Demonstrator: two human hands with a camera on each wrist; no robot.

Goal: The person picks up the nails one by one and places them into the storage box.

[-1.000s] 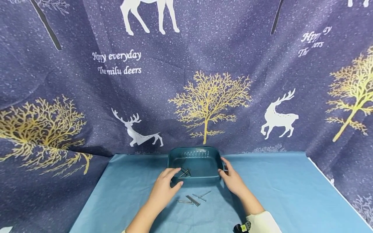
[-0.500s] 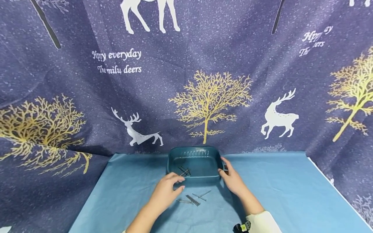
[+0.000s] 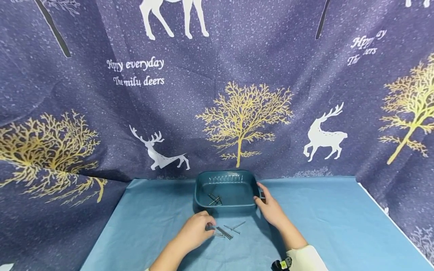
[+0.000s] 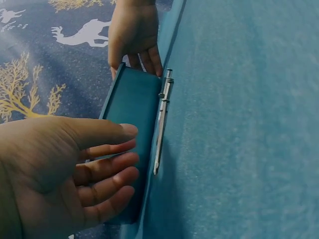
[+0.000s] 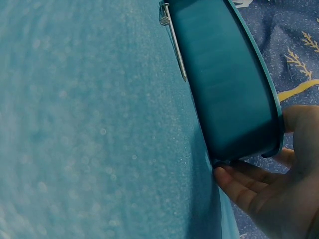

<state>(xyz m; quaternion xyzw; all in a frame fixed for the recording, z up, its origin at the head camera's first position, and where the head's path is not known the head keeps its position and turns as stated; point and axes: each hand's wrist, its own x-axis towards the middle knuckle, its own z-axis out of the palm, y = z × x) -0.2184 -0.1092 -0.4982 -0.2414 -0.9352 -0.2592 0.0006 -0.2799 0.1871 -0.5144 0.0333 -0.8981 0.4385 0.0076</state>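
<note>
A teal rectangular tray (image 3: 234, 211) stands on the blue cloth, with several nails (image 3: 215, 200) in its left part. In front of it lie more nails (image 3: 225, 233), some side by side and a crossed pair (image 3: 234, 228). Just left of these, my left hand (image 3: 196, 230) hovers low with bent fingers; part of one nail is hidden behind it. The left wrist view shows its thumb and fingers (image 4: 112, 179) apart, holding nothing. My right hand (image 3: 270, 209) holds the tray by its right end, thumb at the rim and fingers lower down in the right wrist view.
Behind the tray hangs a dark purple curtain (image 3: 217, 131) printed with deer and golden trees. Blue cloth (image 3: 322, 218) stretches out to both sides of the tray. A black and yellow object (image 3: 282, 264) sits by the right sleeve.
My left hand has come off the tray's front left corner and moved down towards the loose nails, its fingers bending more. The right hand and the tray have stayed in place.
</note>
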